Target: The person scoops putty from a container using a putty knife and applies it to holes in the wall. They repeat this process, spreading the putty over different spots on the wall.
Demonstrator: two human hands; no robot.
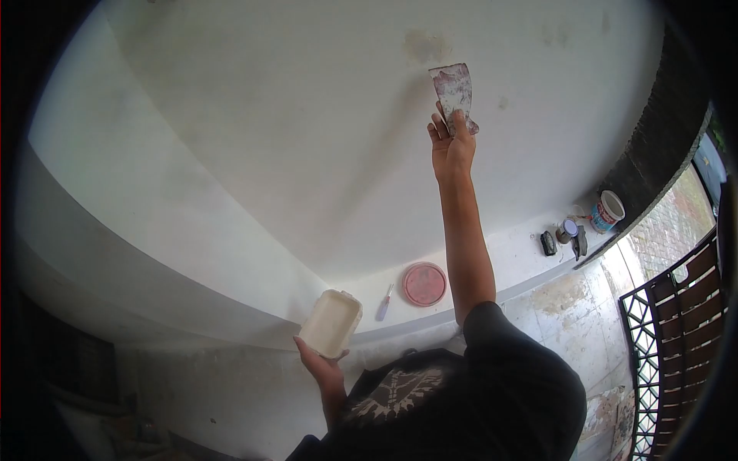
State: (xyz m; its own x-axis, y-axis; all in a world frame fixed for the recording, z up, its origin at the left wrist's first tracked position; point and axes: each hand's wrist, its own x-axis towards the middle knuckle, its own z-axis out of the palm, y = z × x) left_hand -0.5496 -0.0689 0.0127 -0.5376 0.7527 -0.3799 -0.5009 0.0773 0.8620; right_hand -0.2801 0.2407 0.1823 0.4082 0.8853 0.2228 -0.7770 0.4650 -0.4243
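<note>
While my right hand (450, 146) is closed around the handle of a flat putty knife (453, 91), its wide metal blade, caked with dried filler, lies against the smooth white wall (254, 115). My left hand (321, 367) cups a shallow rectangular cream tray (330, 323) from below, fingers curled at its edge; its contents cannot be seen. On the white ledge (507, 257) rest a round pink lid (424, 283), a small tin (567, 230) and a white tub (607, 210).
</note>
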